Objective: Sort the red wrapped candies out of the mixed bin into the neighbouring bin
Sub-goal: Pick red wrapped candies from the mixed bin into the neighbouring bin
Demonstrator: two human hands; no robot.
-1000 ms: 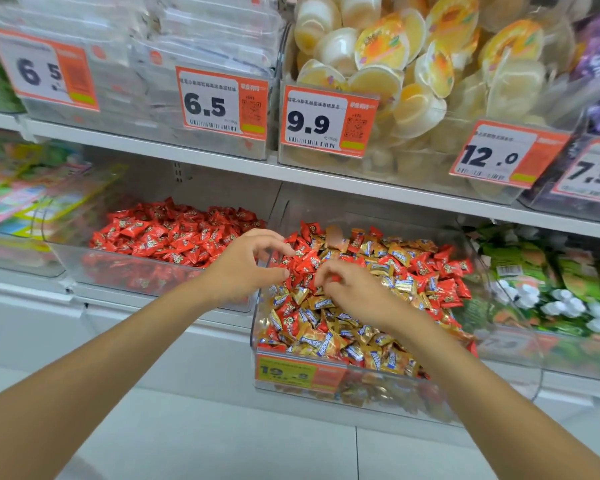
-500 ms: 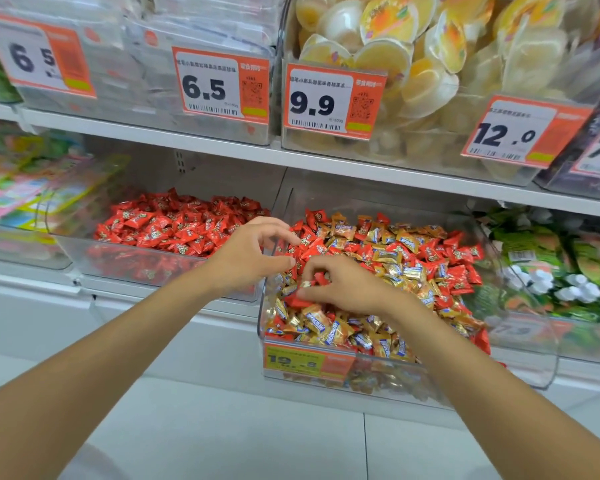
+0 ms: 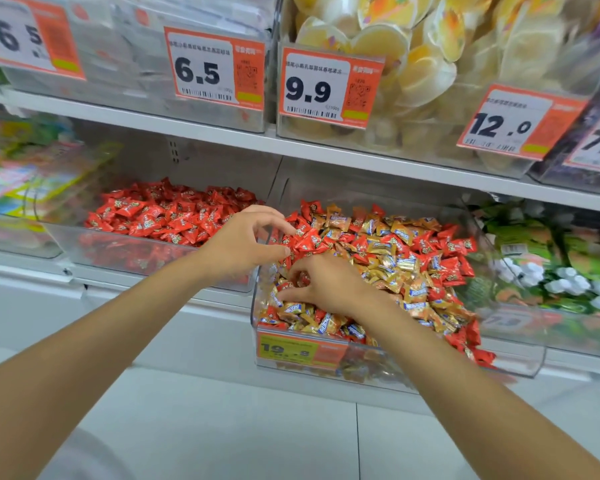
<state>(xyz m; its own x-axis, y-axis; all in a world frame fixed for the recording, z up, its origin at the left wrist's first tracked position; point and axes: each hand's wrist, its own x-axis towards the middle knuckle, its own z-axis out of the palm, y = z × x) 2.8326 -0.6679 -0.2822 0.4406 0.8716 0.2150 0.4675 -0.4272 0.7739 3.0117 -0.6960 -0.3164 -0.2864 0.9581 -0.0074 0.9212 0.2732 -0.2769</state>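
A person's bare hands work a clear plastic mixed bin [image 3: 513, 358] on the lower shelf of a shop display, heaped with red wrapped candies [image 3: 309, 240] and gold wrapped candies [image 3: 388, 247] jumbled together. The right hand [image 3: 329, 289] rests palm-down on the heap near the bin's front left corner, fingers and thumb curled into a ring round a few red wrappers that show in the hollow. The left hand [image 3: 246, 244] hovers at the bin's left wall, fingers loosely curved and thumb held apart from them, fingertips at the red candies in the rear left corner; nothing is plainly held between them. Just to the left, touching side to side, stands the neighbouring clear plastic bin [image 3: 94, 251], filled only with red candies. A yellow and orange price label reading 19.8 [image 3: 291, 351] fronts the mixed bin. Above, a white shelf board [image 3: 361, 154] carries a clear box of pale yellow jelly cups [image 3: 413, 64].
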